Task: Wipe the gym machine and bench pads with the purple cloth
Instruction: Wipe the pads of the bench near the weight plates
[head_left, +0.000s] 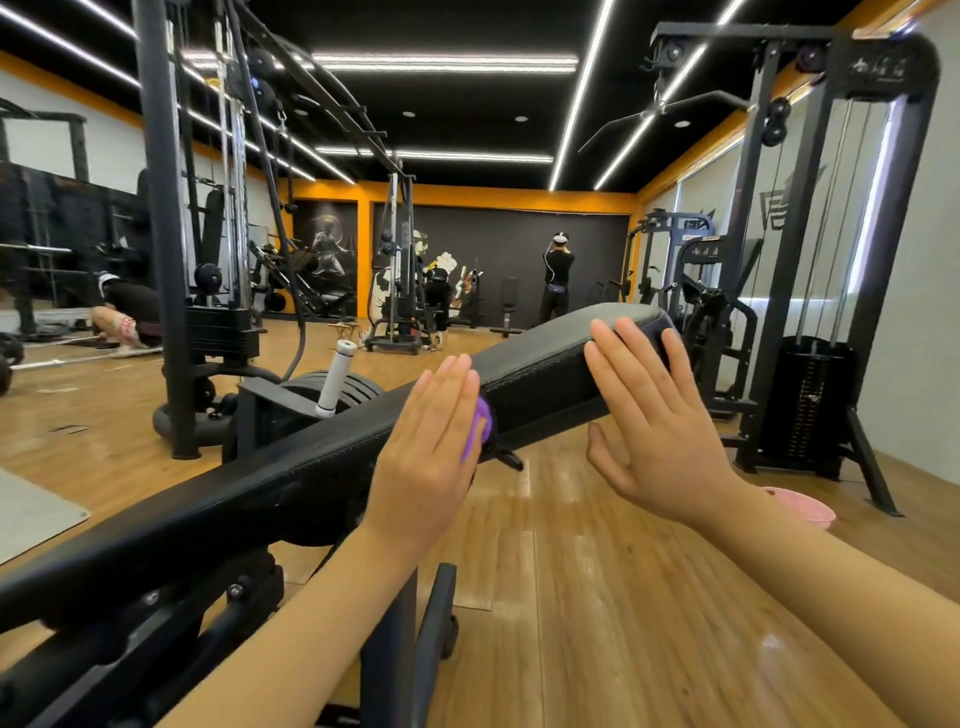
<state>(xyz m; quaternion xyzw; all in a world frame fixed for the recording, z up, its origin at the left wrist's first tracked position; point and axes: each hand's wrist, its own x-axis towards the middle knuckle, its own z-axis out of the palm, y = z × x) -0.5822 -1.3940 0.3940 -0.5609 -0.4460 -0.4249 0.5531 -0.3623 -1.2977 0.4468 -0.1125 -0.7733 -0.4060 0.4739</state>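
L hand (426, 462) presses purple cloth (480, 426) on bench pad (545, 364).

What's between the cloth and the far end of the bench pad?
Only the right hand, laid flat on the pad near its far end. The left hand presses the cloth against the pad's side; the stretch between the two hands looks bare.

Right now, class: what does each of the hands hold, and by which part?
Left hand presses the purple cloth flat under its palm against the bench pad. Right hand grips nothing; its fingers rest on the pad.
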